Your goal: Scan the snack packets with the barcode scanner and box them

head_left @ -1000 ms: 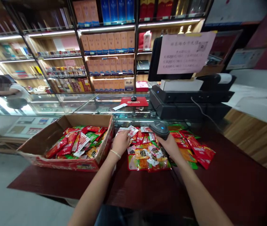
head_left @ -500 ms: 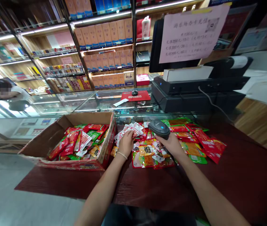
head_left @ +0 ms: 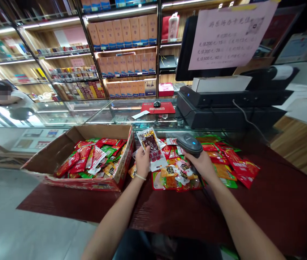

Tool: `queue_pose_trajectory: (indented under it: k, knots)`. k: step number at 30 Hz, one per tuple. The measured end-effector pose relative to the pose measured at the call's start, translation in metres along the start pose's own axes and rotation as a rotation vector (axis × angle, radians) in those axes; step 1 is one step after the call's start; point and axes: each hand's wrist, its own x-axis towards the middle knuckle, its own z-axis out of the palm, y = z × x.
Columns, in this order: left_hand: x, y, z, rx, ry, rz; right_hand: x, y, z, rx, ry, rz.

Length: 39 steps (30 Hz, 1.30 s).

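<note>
My left hand [head_left: 143, 162] grips a snack packet [head_left: 152, 144] with a clear window showing dark brown food, tilted above the pile. In my right hand [head_left: 202, 165] is a black barcode scanner [head_left: 190, 144] with a blue light, its head pointing toward the upper left over the packets. Beneath and between my hands lies a heap of small snack packets [head_left: 169, 171] in orange, white, red and green. More red packets [head_left: 240, 164] lie to the right of the scanner. Left of my left hand stands an open cardboard box [head_left: 88, 185] holding red and green snack packets [head_left: 81, 159].
The dark red tabletop [head_left: 169, 213] borders a glass display counter [head_left: 121, 115]. A mouse [head_left: 156, 104] rests on a red mat [head_left: 167, 107]. A monitor with a pink paper sign [head_left: 229, 39] stands above a black cash drawer [head_left: 226, 115]. At far left is another person [head_left: 20, 103].
My left hand has lifted a packet and turned it so its brown contents show; the white packets it was touching are partly covered. The scanner has shifted slightly right in the view.
</note>
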Motion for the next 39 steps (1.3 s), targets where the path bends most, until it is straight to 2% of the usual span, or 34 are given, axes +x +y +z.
queue_pose_trajectory:
  k: [4,6,8,10,12,15,21,25,30,32,34,37,39]
  knots:
    - [0.000,-0.008,0.007,-0.236,-0.161,-0.256,-0.001,0.000,-0.001,-0.028,0.001,-0.035]
    - [-0.002,-0.010,0.008,-0.265,-0.230,-0.328,-0.002,0.000,0.000,-0.066,0.015,-0.061]
    - [-0.003,-0.010,0.008,-0.186,-0.280,-0.280,-0.003,0.000,0.002,-0.116,0.018,-0.082]
    - [-0.003,-0.008,0.006,0.005,-0.308,-0.141,-0.005,-0.001,0.004,-0.161,0.010,-0.121]
    - [-0.002,-0.006,0.003,0.231,-0.293,-0.005,-0.006,-0.001,0.007,-0.192,0.019,-0.184]
    - [-0.001,-0.004,0.000,0.425,-0.229,0.073,-0.007,0.000,0.010,-0.212,0.028,-0.256]
    - [-0.001,-0.002,-0.002,0.461,-0.233,0.120,-0.008,0.002,0.010,-0.245,-0.039,-0.244]
    - [-0.001,-0.004,-0.002,0.445,-0.240,0.114,-0.007,0.001,0.010,-0.234,-0.014,-0.217]
    - [-0.004,-0.002,0.003,0.411,-0.183,0.149,-0.005,0.003,0.009,-0.208,0.008,-0.183]
    - [-0.007,0.008,0.009,0.414,-0.130,0.198,-0.004,0.004,0.007,-0.183,0.013,-0.156]
    - [-0.011,0.029,0.014,0.443,-0.074,0.244,-0.004,0.004,0.006,-0.155,0.011,-0.138]
    - [-0.018,0.077,0.012,0.548,-0.064,0.345,-0.006,0.000,0.006,-0.130,0.042,-0.117]
    - [-0.020,0.114,0.000,0.651,-0.104,0.437,-0.007,-0.004,0.007,-0.128,0.057,-0.107]
